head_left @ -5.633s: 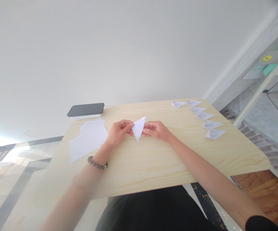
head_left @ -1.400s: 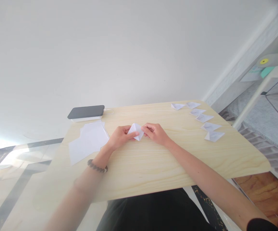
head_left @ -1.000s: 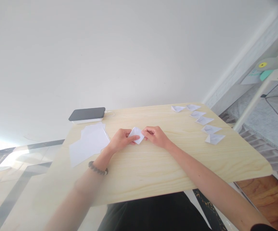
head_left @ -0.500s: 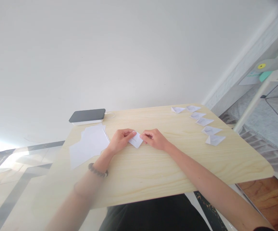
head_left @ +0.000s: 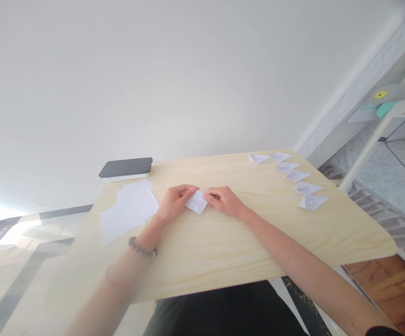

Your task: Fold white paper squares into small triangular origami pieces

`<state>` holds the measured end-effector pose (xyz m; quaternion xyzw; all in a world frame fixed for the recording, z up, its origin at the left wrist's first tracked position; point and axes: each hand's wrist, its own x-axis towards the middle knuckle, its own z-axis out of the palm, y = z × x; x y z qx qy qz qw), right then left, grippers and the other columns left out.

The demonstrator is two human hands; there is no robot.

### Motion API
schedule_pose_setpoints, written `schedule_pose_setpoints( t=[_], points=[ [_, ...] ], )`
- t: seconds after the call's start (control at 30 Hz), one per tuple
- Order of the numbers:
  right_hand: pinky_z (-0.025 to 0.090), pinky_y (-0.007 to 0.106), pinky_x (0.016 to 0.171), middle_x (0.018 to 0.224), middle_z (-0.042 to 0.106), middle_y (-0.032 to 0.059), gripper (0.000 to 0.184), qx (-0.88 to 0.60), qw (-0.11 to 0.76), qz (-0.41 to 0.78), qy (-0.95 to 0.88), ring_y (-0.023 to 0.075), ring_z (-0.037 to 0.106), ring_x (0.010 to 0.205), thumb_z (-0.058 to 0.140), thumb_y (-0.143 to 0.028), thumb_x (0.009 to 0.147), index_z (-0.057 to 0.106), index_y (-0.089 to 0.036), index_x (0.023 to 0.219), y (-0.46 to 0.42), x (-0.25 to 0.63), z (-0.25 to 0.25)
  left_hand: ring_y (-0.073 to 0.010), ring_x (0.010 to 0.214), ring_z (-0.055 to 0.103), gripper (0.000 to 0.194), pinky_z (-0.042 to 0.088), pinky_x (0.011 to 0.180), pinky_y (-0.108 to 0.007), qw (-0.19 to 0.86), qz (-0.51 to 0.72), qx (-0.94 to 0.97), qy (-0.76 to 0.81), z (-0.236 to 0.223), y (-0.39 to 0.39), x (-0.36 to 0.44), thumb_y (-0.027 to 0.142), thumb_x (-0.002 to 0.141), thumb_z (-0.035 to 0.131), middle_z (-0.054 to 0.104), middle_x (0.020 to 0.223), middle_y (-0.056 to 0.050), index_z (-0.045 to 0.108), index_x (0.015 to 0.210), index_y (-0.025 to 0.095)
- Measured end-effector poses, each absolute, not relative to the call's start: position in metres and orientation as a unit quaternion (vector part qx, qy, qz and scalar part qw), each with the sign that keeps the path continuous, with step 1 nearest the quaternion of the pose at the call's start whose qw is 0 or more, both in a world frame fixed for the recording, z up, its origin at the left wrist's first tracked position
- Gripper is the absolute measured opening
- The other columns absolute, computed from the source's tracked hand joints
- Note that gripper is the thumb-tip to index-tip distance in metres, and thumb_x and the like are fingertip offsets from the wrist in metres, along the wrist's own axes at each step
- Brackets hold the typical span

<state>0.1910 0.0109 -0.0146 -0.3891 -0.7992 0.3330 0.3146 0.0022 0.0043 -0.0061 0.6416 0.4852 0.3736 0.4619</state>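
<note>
Between my hands, over the middle of the table, is a small folded piece of white paper (head_left: 197,203) with a crease or flap on its face. My left hand (head_left: 174,203) pinches its left side between thumb and fingers. At the paper's right edge my right hand (head_left: 224,201) grips it with thumb and forefinger, the other fingers curled in. Part of the paper is covered by the fingers. To the left of my left hand lie loose white paper sheets (head_left: 128,210), overlapping in a pile.
Several folded white paper pieces (head_left: 312,202) stand in a row along the table's right side. A dark-topped, white-sided device (head_left: 127,168) with a white cable sits at the back left. The wooden table (head_left: 223,252) meets the wall behind. A metal frame (head_left: 366,154) rises beyond the right edge.
My fingers have shifted slightly on the paper, showing more of its face and a clearer flap line. Both hands stay in nearly the same place.
</note>
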Motion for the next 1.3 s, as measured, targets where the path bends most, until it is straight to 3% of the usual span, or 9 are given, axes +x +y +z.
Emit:
schedule_pose_setpoints(
  t=[0.1,0.2,0.37,0.6,0.77,1.1,1.3],
  points=[
    [0.029,0.021,0.049,0.052,0.050,-0.0024,0.032,-0.410,0.326,0.292,-0.800,0.0071,0.039,0.047,0.039,-0.032,0.084,0.049,-0.016,0.058,0.0126,0.1912,-0.0160,-0.0192,0.092,0.057,0.042,0.043,0.082,-0.030,0.430,0.387,0.662,0.477,-0.0052,0.0035,0.0042,0.044,0.074,0.055,0.061,0.107,-0.007,0.057,0.107,0.020],
    [0.028,0.021,0.049,0.051,0.049,-0.0025,0.033,-0.421,0.329,0.270,-0.801,0.0072,0.038,0.047,0.039,-0.031,0.084,0.046,-0.016,0.056,0.0134,0.1913,-0.0170,-0.0194,0.092,0.057,0.040,0.043,0.084,-0.030,0.385,0.370,0.684,0.498,-0.0054,0.0036,0.0043,0.044,0.071,0.058,0.058,0.112,-0.005,0.058,0.106,0.022],
    [0.029,0.021,0.050,0.056,0.052,-0.0015,0.030,-0.404,0.324,0.286,-0.806,0.0074,0.040,0.049,0.039,-0.031,0.084,0.051,-0.016,0.061,0.0126,0.1912,-0.0171,-0.0177,0.087,0.057,0.040,0.044,0.078,-0.028,0.398,0.382,0.675,0.489,-0.0054,0.0046,0.0025,0.044,0.077,0.050,0.062,0.103,-0.006,0.057,0.108,0.018],
    [0.034,0.020,0.054,0.067,0.057,0.0000,0.020,-0.357,0.319,0.323,-0.816,0.0083,0.045,0.057,0.045,-0.029,0.080,0.059,-0.016,0.075,0.0093,0.1910,-0.0134,-0.0155,0.070,0.056,0.034,0.043,0.060,-0.025,0.467,0.366,0.657,0.465,-0.0032,0.0019,0.0036,0.044,0.074,0.054,0.064,0.080,-0.007,0.061,0.087,0.013],
    [0.033,0.020,0.053,0.062,0.054,-0.0011,0.019,-0.347,0.329,0.325,-0.816,0.0080,0.044,0.056,0.046,-0.026,0.079,0.058,-0.016,0.070,0.0074,0.1907,-0.0097,-0.0128,0.063,0.054,0.030,0.041,0.055,-0.023,0.464,0.352,0.667,0.465,-0.0025,0.0010,0.0057,0.043,0.074,0.054,0.063,0.073,-0.004,0.061,0.083,0.014],
    [0.031,0.019,0.050,0.056,0.047,-0.0031,0.020,-0.358,0.335,0.341,-0.802,0.0068,0.040,0.052,0.044,-0.027,0.079,0.054,-0.016,0.067,0.0073,0.1902,-0.0112,-0.0112,0.059,0.053,0.031,0.039,0.054,-0.023,0.494,0.362,0.641,0.463,-0.0039,0.0007,0.0062,0.043,0.072,0.056,0.064,0.070,-0.002,0.062,0.082,0.014],
    [0.033,0.020,0.053,0.061,0.050,-0.0015,0.023,-0.398,0.381,0.326,-0.768,0.0081,0.043,0.055,0.042,-0.030,0.081,0.054,-0.016,0.068,0.0107,0.1922,-0.0132,-0.0183,0.079,0.059,0.041,0.045,0.071,-0.028,0.494,0.385,0.624,0.469,-0.0028,0.0024,0.0051,0.048,0.074,0.053,0.067,0.086,-0.006,0.065,0.093,0.014]
  ],
)
